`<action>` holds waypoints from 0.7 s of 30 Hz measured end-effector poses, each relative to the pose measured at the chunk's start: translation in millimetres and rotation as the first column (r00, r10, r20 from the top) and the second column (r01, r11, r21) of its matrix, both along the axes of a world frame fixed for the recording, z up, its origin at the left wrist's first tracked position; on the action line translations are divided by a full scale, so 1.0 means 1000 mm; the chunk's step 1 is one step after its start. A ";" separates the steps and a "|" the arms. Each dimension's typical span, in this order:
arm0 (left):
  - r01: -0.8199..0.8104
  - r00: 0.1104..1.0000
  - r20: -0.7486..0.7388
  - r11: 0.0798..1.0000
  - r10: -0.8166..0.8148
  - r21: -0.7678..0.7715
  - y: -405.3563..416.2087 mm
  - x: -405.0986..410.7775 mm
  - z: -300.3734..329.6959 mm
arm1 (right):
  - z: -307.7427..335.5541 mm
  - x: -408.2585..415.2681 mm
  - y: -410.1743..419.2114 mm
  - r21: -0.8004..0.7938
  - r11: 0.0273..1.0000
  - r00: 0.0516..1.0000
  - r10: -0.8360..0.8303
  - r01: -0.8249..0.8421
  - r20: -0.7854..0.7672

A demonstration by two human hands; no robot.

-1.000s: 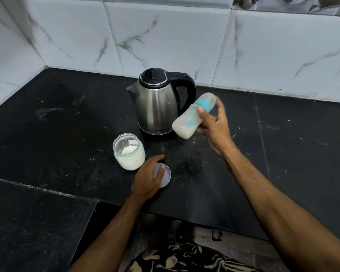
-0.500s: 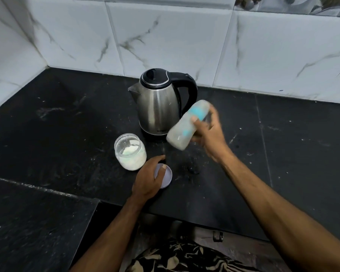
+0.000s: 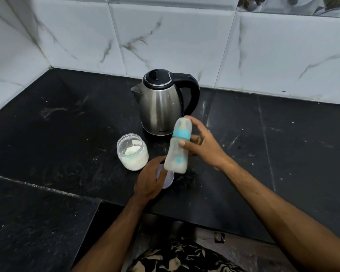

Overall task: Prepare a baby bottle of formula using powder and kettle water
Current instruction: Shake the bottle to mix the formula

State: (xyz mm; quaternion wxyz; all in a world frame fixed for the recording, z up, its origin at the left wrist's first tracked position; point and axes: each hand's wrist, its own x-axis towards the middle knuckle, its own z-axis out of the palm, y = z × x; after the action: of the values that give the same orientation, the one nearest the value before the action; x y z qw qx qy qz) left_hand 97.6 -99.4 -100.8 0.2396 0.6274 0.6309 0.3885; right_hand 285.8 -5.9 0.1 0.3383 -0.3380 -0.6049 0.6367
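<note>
- My right hand point(image 3: 202, 146) grips a baby bottle point(image 3: 178, 147) above the black stone counter point(image 3: 67, 134), thumb across the front of the bottle just below its turquoise collar point(image 3: 181, 133) and fingers wrapped round the far side.
- The bottle stands nearly upright in the air, capped end up and leaning slightly to the right, its clear dome cap point(image 3: 183, 123) in place and its frosted body cloudy and pale; the picture is blurred there, so how full it is I cannot tell.
- My left hand point(image 3: 150, 182) rests on a round lavender lid point(image 3: 168, 180) lying flat on the counter, fingers curled over its near-left edge; the bottle's base hangs just above that lid.
- The two hands are close but apart, the right holding the bottle, the left on the lid.
- An open glass jar point(image 3: 132, 152) of white powder point(image 3: 133, 159) stands on the counter just left of my left hand, upright and without a lid.
- A stainless-steel electric kettle point(image 3: 159, 105) with a black lid and black handle point(image 3: 192, 91) stands behind the jar and bottle, spout to the left, handle to the right, lid shut.
- White marble-veined wall tiles point(image 3: 165, 40) rise behind the counter, which meets the wall in a corner at the left.
- A patterned dark-and-cream garment point(image 3: 185, 258) shows at the bottom edge below the counter's front.
</note>
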 end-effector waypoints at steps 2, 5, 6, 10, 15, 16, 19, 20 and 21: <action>-0.022 1.000 -0.018 1.000 0.022 -0.004 0.001 0.000 -0.002 | 0.010 0.001 0.012 -0.050 0.979 0.973 -0.202 0.197 -0.113; -0.027 0.999 -0.018 1.000 0.027 -0.011 0.000 0.000 -0.003 | 0.019 0.001 0.022 -0.205 0.922 0.880 -0.376 0.327 -0.289; -0.028 0.999 -0.020 1.000 0.028 -0.012 0.001 0.000 -0.003 | 0.017 0.001 0.018 -0.198 0.942 0.911 -0.317 0.270 -0.266; 0.021 1.000 -0.006 1.000 -0.021 -0.001 0.001 -0.001 -0.002 | 0.001 0.000 -0.002 -0.043 0.994 0.994 0.103 -0.102 0.039; -0.023 1.000 -0.019 1.000 0.023 0.003 0.000 0.000 -0.003 | 0.013 -0.001 0.018 -0.198 0.935 0.912 -0.336 0.294 -0.233; -0.022 1.000 -0.016 1.000 0.022 -0.001 0.000 -0.001 -0.003 | 0.012 -0.002 0.017 -0.215 0.937 0.910 -0.327 0.277 -0.255; 0.013 1.000 -0.014 1.000 -0.013 0.005 0.000 -0.002 -0.002 | 0.004 -0.001 0.002 -0.082 0.997 0.999 -0.011 0.007 -0.051; 0.026 1.000 -0.006 1.000 -0.026 0.004 0.000 -0.002 -0.001 | 0.001 0.001 -0.001 -0.040 0.996 0.997 0.079 -0.078 0.022; 0.027 1.000 -0.005 1.000 -0.027 0.003 0.000 -0.002 -0.001 | 0.001 0.002 0.000 -0.018 0.996 0.996 0.084 -0.084 0.036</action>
State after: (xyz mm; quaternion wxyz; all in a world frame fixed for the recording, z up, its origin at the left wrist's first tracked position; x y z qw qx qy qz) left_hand 95.8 -99.2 -101.9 0.2425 0.6370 0.6225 0.3847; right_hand 288.0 -5.5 1.3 0.2971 -0.3269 -0.6193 0.6491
